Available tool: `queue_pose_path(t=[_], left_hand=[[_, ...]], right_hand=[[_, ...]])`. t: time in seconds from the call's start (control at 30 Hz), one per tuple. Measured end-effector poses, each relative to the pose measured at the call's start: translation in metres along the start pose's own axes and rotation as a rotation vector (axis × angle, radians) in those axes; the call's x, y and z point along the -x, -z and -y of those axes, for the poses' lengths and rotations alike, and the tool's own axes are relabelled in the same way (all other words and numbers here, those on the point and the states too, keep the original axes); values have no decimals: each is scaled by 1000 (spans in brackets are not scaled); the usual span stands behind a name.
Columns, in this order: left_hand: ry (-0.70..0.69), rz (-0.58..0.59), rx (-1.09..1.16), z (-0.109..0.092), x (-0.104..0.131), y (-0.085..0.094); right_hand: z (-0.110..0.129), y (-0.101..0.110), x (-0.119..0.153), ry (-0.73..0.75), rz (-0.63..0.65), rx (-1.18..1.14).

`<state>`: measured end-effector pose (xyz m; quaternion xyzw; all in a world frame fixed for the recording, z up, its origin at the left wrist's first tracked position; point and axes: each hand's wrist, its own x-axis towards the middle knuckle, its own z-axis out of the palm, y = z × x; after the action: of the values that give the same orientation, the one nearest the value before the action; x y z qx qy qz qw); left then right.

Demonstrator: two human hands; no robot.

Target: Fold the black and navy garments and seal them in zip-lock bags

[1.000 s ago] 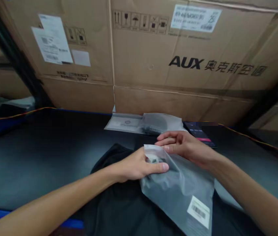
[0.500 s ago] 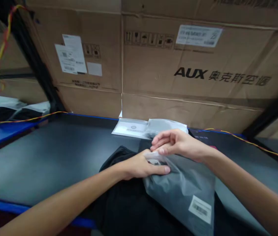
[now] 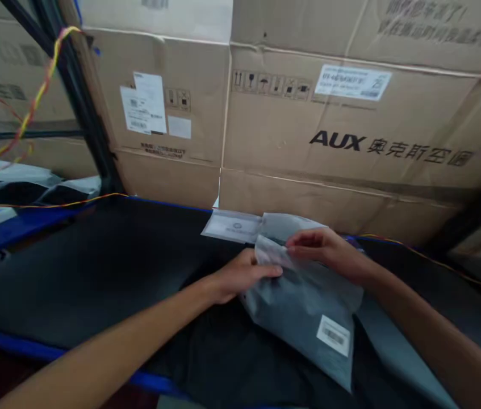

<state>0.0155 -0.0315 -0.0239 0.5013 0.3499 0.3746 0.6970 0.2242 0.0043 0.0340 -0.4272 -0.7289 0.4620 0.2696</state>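
A frosted plastic bag (image 3: 295,309) with a white barcode label (image 3: 334,335) lies tilted over black cloth (image 3: 223,352); something dark shows through it. My left hand (image 3: 244,275) grips the bag's upper left side, thumb across the front and fingers hidden behind. At its top edge, my right hand (image 3: 319,250) has its fingers curled and pinched on the plastic. Just behind the hands lie a white printed packet (image 3: 231,225) and another pale plastic bag (image 3: 283,222).
Large cardboard boxes (image 3: 278,136) stand along the back of the dark, blue-edged table (image 3: 74,272). Black frame posts (image 3: 91,113) rise at the sides. A red and yellow twisted wire (image 3: 40,94) hangs at the left. More bagged dark items (image 3: 19,187) lie far left.
My right hand has moved slightly right and away from my left hand along the bag's top edge. The bag's top corner now stands up between them, flatter and more visible.
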Motion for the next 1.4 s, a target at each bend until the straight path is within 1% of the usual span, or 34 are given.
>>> queue_pose_path(t=[0.17, 0.27, 0.37, 0.47, 0.53, 0.6, 0.67, 0.77, 0.87, 0.93, 1.0, 1.1, 1.2, 1.3, 1.4], left_hand=[[-27, 39, -45, 2, 1, -3], [-42, 20, -37, 3, 2, -3], [-10, -9, -35, 2, 2, -2], [11, -24, -16, -2, 2, 1], [-2, -36, 8, -6, 2, 3], [-50, -51, 21, -11, 1, 5], [-115, -74, 8, -14, 1, 7], [-175, -114, -60, -14, 0, 7], [-179, -115, -77, -13, 2, 4], [-165, -119, -57, -14, 2, 3], [-151, -156, -52, -14, 2, 1], [-148, -257, -36, -14, 0, 0], [-212, -318, -39, -13, -2, 2], [-291, -302, -134, -11, -3, 4], [-321, -259, -219, -9, -2, 6]], right_hand=[[9, -8, -5, 4, 108, -2], [12, -12, -7, 26, 136, -9], [13, -15, -9, 42, 147, -10], [16, -16, -9, 68, 126, -28], [18, -15, -8, 88, 71, -41], [20, -13, -8, 107, 8, -38], [21, -13, -9, 125, -16, -22], [21, -14, -10, 141, 16, 19], [22, -16, -12, 150, 39, 29], [23, -17, -13, 158, 32, 3], [23, -18, -15, 173, 3, -18], [23, -19, -17, 205, -55, -3], [22, -20, -20, 235, -114, 17], [24, -22, -21, 239, -120, 12], [29, -24, -22, 237, -71, 37]])
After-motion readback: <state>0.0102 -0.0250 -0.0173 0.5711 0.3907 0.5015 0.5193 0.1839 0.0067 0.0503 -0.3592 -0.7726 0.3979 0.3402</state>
